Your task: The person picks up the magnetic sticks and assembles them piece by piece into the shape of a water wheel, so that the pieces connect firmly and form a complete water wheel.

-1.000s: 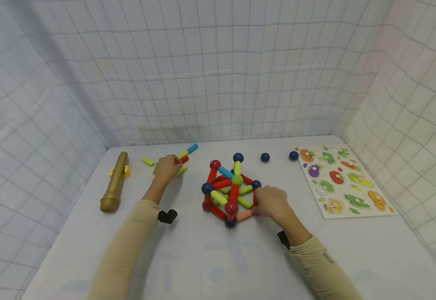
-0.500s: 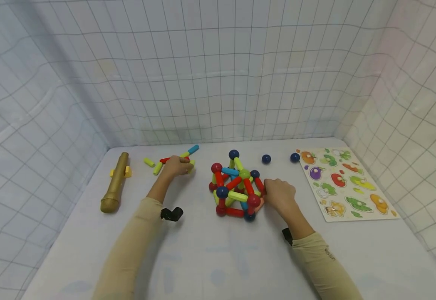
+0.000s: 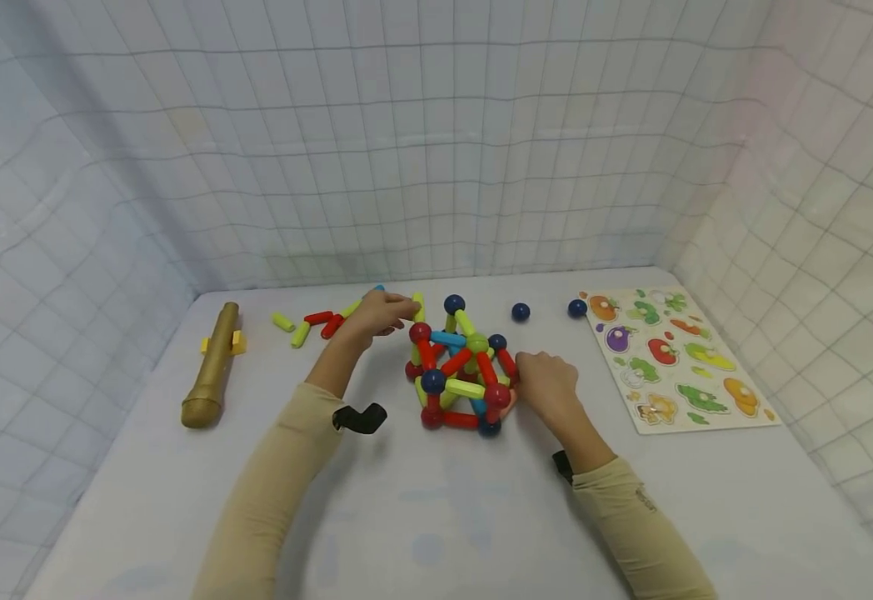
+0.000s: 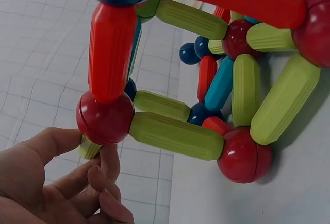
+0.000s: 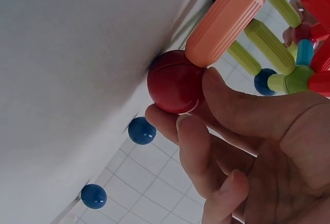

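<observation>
A structure of magnetic rods and balls stands on the table, joining red, lime-green, blue and salmon rods. My left hand is at its back left corner. It pinches a lime-green magnetic rod between thumb and finger, with the rod's end at a red ball. From the right, my right hand grips a low red magnetic ball between thumb and fingers. A salmon rod joins that ball. In the head view, my right hand hides this ball.
Loose red and green rods lie behind my left forearm. Two dark blue balls sit at the back right. A vegetable puzzle board lies at the right, and a gold cylinder with yellow blocks at the left.
My left hand has moved right, from the loose rods to the structure, bringing a lime-green rod. The structure turned a little early on, while my right hand stayed at its right side.
</observation>
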